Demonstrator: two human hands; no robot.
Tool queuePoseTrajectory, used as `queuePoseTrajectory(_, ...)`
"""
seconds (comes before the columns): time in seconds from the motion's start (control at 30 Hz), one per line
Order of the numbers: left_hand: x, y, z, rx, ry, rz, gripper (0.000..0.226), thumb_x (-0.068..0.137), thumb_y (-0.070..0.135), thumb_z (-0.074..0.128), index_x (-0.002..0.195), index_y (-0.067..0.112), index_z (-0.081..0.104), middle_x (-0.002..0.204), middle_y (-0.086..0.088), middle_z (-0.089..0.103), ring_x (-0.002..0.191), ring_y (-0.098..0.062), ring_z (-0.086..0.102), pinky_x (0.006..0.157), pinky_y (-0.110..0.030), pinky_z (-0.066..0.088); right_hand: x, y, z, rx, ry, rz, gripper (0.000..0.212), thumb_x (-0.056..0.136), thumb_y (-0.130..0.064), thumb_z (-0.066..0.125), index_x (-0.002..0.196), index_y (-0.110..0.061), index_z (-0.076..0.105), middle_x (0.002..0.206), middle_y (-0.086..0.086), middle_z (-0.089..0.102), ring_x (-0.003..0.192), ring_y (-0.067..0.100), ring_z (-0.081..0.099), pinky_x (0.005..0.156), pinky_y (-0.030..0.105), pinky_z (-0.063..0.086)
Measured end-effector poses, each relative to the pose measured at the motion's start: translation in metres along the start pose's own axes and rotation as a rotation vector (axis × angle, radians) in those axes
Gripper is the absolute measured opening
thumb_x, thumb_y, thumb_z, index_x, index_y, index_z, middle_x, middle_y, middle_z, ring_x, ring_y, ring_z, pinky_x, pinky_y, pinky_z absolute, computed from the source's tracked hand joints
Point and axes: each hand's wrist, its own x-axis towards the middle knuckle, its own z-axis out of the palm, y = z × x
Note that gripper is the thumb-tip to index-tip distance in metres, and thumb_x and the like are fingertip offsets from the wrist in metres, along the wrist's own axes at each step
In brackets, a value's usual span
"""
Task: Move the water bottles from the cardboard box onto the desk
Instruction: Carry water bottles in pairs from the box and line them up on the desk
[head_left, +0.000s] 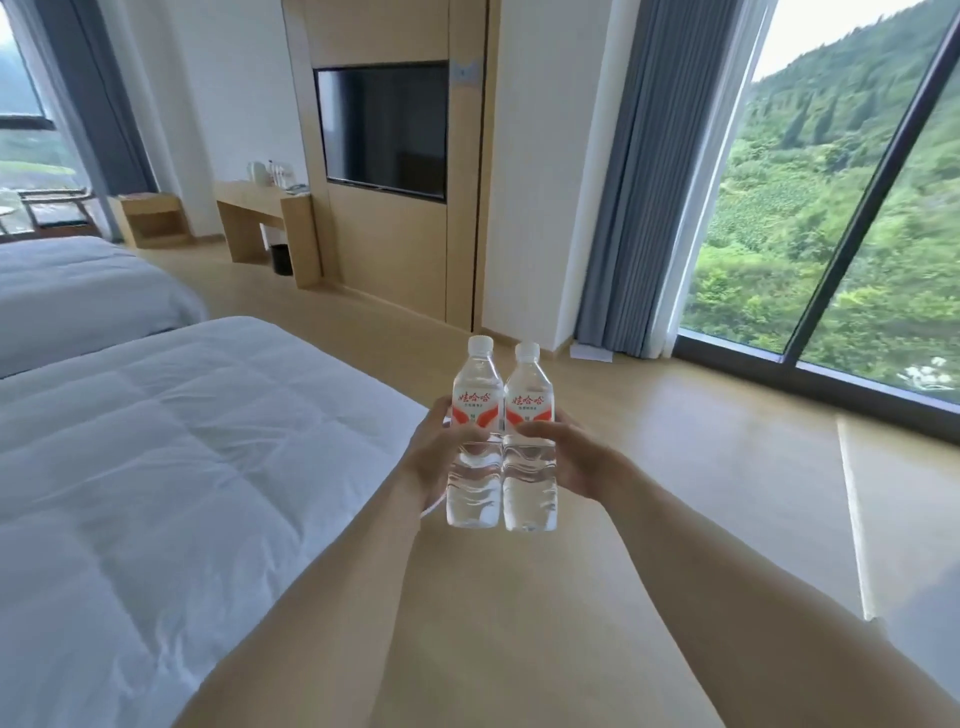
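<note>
Two clear water bottles with white caps and red-and-white labels stand upright side by side in the air in front of me, touching each other. My left hand (431, 457) grips the left bottle (475, 441) around its middle. My right hand (563, 457) grips the right bottle (530, 447) the same way. The wooden desk (262, 208) stands far off against the back wall, left of the television, with a kettle (255, 171) and some small bottles (278, 170) on it. The cardboard box is not in view.
A white bed (156, 467) fills the left side and a second bed (78, 291) lies beyond it. Wooden floor (675, 441) runs ahead past a wall television (384, 130). Floor-to-ceiling windows with grey curtains (644, 182) line the right. A black bin (282, 259) sits under the desk.
</note>
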Motion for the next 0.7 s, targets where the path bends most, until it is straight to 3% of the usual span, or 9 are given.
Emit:
queuePoseTrajectory(0.2, 0.111, 0.028, 0.002, 0.020, -0.088, -0.002, 0.068, 0.062, 0.009, 0.080, 0.124, 0.019, 0.055, 0.123, -0.023, 0.063, 0.113, -0.044, 0.063, 0.085, -0.058, 0.059, 0.068, -0.035, -0.037, -0.004, 0.165, -0.065, 0.057, 0.082, -0.008, 0.074, 0.135, -0.017, 0.053, 0.128, 0.020, 0.065, 0.112, 0.037, 0.067, 0.079, 0.041, 0.059)
queuePoseTrajectory(0.37, 0.180, 0.033, 0.012, -0.016, -0.155, -0.027, 0.068, 0.060, 0.007, 0.080, 0.122, 0.018, 0.055, 0.125, -0.026, 0.059, 0.117, -0.050, 0.058, 0.073, -0.050, 0.060, 0.112, -0.058, -0.073, -0.002, 0.225, -0.091, 0.058, 0.079, -0.007, 0.074, 0.133, -0.017, 0.055, 0.127, 0.021, 0.066, 0.108, 0.035, 0.069, 0.079, 0.042, 0.059)
queuePoseTrajectory(0.5, 0.234, 0.035, 0.019, -0.016, -0.178, -0.024, 0.069, 0.059, 0.007, 0.080, 0.122, 0.018, 0.055, 0.125, -0.026, 0.059, 0.116, -0.050, 0.059, 0.071, -0.047, 0.060, 0.147, -0.072, -0.104, -0.013, 0.235, -0.120, 0.059, 0.076, -0.008, 0.074, 0.132, -0.015, 0.055, 0.129, 0.024, 0.063, 0.113, 0.041, 0.065, 0.088, 0.052, 0.057)
queuePoseTrajectory(0.6, 0.278, 0.037, 0.026, 0.010, -0.184, 0.006, 0.070, 0.059, 0.010, 0.081, 0.123, 0.020, 0.055, 0.123, -0.024, 0.062, 0.114, -0.047, 0.062, 0.074, -0.050, 0.060, 0.174, -0.083, -0.128, -0.046, 0.267, -0.144, 0.062, 0.073, -0.010, 0.074, 0.132, -0.014, 0.055, 0.131, 0.026, 0.061, 0.120, 0.046, 0.059, 0.101, 0.063, 0.047)
queuePoseTrajectory(0.7, 0.326, 0.040, 0.038, 0.081, -0.172, 0.057, 0.070, 0.061, 0.012, 0.081, 0.125, 0.022, 0.055, 0.118, -0.018, 0.068, 0.110, -0.040, 0.066, 0.090, -0.060, 0.056, 0.206, -0.098, -0.162, -0.066, 0.288, -0.165, 0.053, 0.075, -0.007, 0.074, 0.125, -0.014, 0.059, 0.123, 0.023, 0.066, 0.113, 0.043, 0.064, 0.098, 0.062, 0.049)
